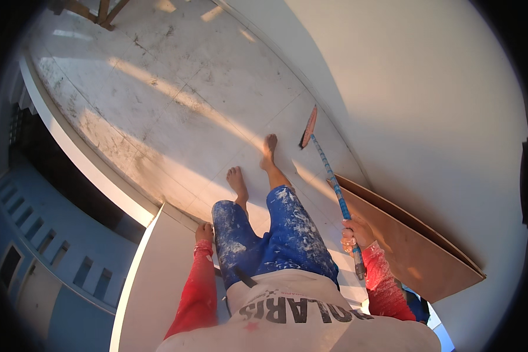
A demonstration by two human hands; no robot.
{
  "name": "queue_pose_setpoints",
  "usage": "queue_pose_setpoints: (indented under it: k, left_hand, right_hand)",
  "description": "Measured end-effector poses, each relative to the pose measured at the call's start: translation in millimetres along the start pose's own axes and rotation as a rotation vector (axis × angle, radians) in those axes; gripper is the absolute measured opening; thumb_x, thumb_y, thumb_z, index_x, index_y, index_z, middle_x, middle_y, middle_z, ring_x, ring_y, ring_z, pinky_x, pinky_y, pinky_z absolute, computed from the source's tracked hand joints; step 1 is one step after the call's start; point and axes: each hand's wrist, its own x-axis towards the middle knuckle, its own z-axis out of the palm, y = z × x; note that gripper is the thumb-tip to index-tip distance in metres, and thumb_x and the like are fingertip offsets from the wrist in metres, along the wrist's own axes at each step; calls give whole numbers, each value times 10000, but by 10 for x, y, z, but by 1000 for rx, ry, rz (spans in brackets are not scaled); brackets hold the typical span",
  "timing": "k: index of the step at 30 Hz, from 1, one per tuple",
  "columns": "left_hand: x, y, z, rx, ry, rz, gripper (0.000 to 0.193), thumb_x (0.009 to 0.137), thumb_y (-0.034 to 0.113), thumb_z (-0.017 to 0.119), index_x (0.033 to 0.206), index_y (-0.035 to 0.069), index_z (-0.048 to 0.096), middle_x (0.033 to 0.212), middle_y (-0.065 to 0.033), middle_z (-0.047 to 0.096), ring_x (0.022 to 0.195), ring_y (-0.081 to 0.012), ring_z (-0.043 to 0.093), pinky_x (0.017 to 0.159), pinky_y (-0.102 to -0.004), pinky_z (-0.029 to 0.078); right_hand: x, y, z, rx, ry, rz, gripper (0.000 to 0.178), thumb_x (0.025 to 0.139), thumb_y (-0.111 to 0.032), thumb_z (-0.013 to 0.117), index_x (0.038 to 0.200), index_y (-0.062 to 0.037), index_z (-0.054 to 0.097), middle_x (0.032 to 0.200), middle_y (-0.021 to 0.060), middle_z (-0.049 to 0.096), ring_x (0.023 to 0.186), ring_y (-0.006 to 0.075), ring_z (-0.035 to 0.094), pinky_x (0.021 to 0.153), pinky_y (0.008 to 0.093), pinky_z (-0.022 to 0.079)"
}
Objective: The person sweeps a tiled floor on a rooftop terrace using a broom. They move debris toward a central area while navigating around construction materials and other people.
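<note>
My right hand (359,233) is closed around the handle of a broom (330,173). The handle has a blue patterned wrap and slants down to the floor. Its flat pinkish head (308,127), with dark bristles along one side, rests on or just above the tiles near the wall. My left hand (204,232) hangs low beside my left thigh. Its fingers look loosely extended, with nothing visible in them.
Brown boards (405,240) lean against the white wall (428,117) on my right. Pale, dirt-smudged floor tiles (176,105) stretch ahead. A low white parapet (88,158) edges the left side, with a drop beyond it. Wooden legs (104,17) stand at the far left.
</note>
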Motion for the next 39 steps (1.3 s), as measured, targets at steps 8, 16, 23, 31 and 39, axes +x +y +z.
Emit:
queue_pose_setpoints:
  k: [8,16,23,31,39]
  left_hand:
    - [-764,325,-142,-29,-106,-137,356,903,291,540,1082,-8,610,828,-130,673,604,-174,627,492,-284,459]
    - [-837,1460,-160,-17,-134,-29,371,917,314,519,1186,62,559,934,-131,670,699,-205,649,508,-294,463]
    - [-275,1987,-785,68,-114,-51,360,910,320,536,1189,93,547,884,-114,661,620,-174,611,453,-287,435]
    - [335,1853,-1667,-27,-47,-25,353,911,305,526,1162,57,553,847,-94,651,578,-144,588,419,-266,407]
    - [168,1478,-1929,-199,56,-138,336,903,291,512,1127,47,571,832,-83,646,600,-144,586,461,-273,429]
  right_hand:
    - [1449,-915,494,353,160,-253,84,800,-13,484,724,-48,492,545,44,457,426,179,464,370,330,376]
    - [549,-1753,3463,-438,-75,-354,136,848,-103,510,819,8,584,656,100,633,561,221,630,399,340,449]
    - [106,-1113,3020,-331,-426,-407,226,806,-20,539,1028,1,499,584,82,534,450,190,543,391,350,436]
    - [253,-921,2300,-96,-15,-364,85,830,-70,538,808,6,506,549,72,513,405,151,499,328,337,381]
    - [864,-2116,4995,-88,-12,-274,125,819,-119,520,737,-39,569,603,76,562,409,187,489,337,316,371]
